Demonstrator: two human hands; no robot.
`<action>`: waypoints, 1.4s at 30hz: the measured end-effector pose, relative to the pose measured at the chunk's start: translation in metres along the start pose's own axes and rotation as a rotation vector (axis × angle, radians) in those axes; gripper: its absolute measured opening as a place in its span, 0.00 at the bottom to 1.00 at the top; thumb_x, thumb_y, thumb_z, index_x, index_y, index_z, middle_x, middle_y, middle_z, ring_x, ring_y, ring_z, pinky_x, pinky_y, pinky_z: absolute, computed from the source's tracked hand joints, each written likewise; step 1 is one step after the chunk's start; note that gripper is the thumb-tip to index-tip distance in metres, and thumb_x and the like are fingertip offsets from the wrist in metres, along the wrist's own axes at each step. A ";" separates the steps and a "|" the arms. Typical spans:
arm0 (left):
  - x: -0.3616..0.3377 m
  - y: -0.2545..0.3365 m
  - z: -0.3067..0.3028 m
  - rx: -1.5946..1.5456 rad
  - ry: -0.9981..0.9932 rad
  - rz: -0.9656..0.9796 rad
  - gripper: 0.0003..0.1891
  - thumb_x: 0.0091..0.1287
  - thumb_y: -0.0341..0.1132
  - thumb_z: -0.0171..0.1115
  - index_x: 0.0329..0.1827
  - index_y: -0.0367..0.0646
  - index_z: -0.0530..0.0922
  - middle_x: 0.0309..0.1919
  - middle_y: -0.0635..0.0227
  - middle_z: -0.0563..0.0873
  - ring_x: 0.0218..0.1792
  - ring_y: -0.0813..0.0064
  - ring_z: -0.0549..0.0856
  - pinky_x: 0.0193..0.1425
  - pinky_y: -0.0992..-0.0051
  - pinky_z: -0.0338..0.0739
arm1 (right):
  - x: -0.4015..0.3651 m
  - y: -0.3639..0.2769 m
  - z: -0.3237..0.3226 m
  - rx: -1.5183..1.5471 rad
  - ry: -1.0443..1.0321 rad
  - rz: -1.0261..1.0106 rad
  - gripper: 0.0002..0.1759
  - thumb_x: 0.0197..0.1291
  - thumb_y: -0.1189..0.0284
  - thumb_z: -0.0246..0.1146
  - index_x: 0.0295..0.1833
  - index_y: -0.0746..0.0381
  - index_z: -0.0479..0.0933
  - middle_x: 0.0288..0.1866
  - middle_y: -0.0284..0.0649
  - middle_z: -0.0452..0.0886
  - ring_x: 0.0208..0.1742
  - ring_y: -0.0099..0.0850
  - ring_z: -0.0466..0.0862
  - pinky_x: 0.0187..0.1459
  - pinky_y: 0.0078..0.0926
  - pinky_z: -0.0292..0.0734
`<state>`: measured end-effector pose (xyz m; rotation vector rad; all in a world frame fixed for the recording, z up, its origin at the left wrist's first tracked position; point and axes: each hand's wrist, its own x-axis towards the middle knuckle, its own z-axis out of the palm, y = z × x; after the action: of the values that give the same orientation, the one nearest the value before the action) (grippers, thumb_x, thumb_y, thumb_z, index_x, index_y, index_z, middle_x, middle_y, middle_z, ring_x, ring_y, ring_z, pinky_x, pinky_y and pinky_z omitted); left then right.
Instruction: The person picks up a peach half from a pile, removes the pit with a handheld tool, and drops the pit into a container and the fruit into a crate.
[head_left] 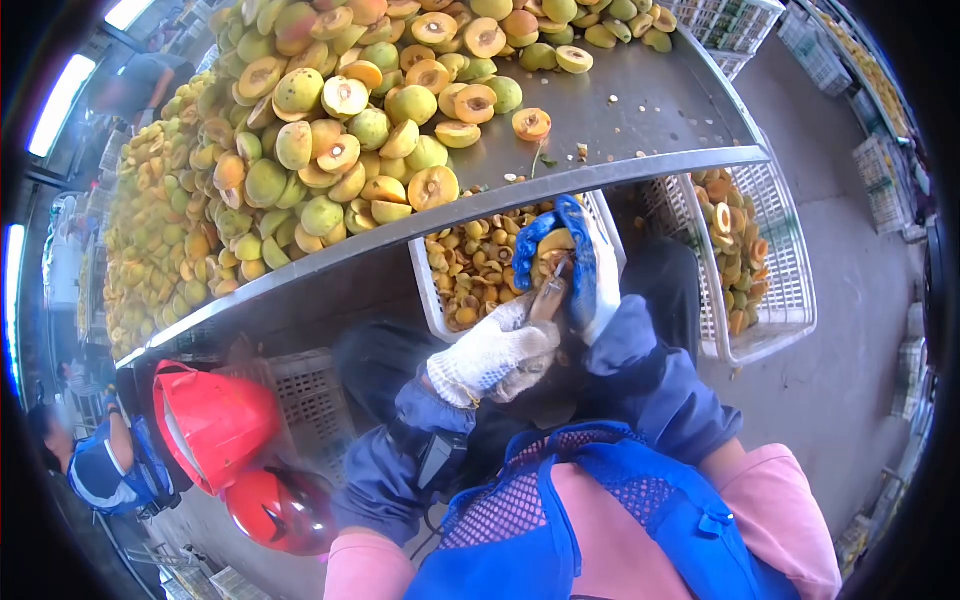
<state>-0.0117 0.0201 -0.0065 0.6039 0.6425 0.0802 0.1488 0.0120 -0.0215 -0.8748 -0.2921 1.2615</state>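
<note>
My left hand [495, 350], in a white knit glove, is closed around the brown handle of a small pitting knife [547, 302]. The knife's narrow metal tip points up at the cut face of a peach half [555, 247]. Holding that half is my right hand [598, 285], whose white glove has blue-coated fingers wrapped around the fruit. Both hands are above a white plastic crate [440, 300] filled with small brownish-yellow pieces, perhaps pits. The exact contact of tip and flesh is too small to tell.
A metal table [640, 110] with a raised edge bears a large heap of halved peaches [350, 130]. Right of my legs, a white crate [790, 290] holds more halves. A red bucket [215, 420] and red helmet-like object [280, 510] are at left. Another person [115, 460] is farther left.
</note>
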 end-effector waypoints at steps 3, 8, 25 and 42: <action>0.006 -0.012 -0.012 -0.170 -0.039 0.075 0.15 0.66 0.35 0.63 0.53 0.45 0.72 0.28 0.71 0.75 0.19 0.82 0.74 0.19 0.79 0.71 | 0.008 0.009 -0.010 -0.014 -0.012 0.162 0.19 0.72 0.57 0.57 0.45 0.63 0.79 0.31 0.39 0.83 0.27 0.27 0.82 0.27 0.24 0.78; 0.018 -0.018 -0.015 -0.347 -0.007 0.239 0.09 0.68 0.33 0.59 0.48 0.45 0.72 0.22 0.75 0.72 0.16 0.83 0.71 0.16 0.81 0.65 | 0.015 0.005 -0.011 -0.038 0.257 -0.244 0.18 0.74 0.57 0.54 0.46 0.60 0.79 0.35 0.35 0.84 0.32 0.26 0.83 0.35 0.25 0.80; 0.014 -0.024 -0.001 0.109 0.355 0.241 0.07 0.70 0.36 0.58 0.43 0.44 0.72 0.23 0.75 0.73 0.16 0.85 0.69 0.17 0.82 0.62 | 0.110 -0.124 -0.044 -1.642 0.088 -0.643 0.32 0.63 0.48 0.61 0.62 0.62 0.73 0.62 0.51 0.76 0.61 0.49 0.78 0.61 0.43 0.72; -0.012 -0.009 -0.004 1.897 0.933 1.274 0.14 0.59 0.29 0.65 0.49 0.39 0.82 0.61 0.41 0.74 0.39 0.53 0.83 0.39 0.65 0.80 | 0.086 -0.052 -0.014 -0.212 -0.337 0.165 0.21 0.68 0.65 0.60 0.62 0.62 0.71 0.48 0.41 0.82 0.42 0.30 0.84 0.41 0.28 0.82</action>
<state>-0.0244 0.0117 -0.0078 2.8742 1.0048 1.0721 0.2215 0.0822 -0.0156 -0.8760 -0.6418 1.5532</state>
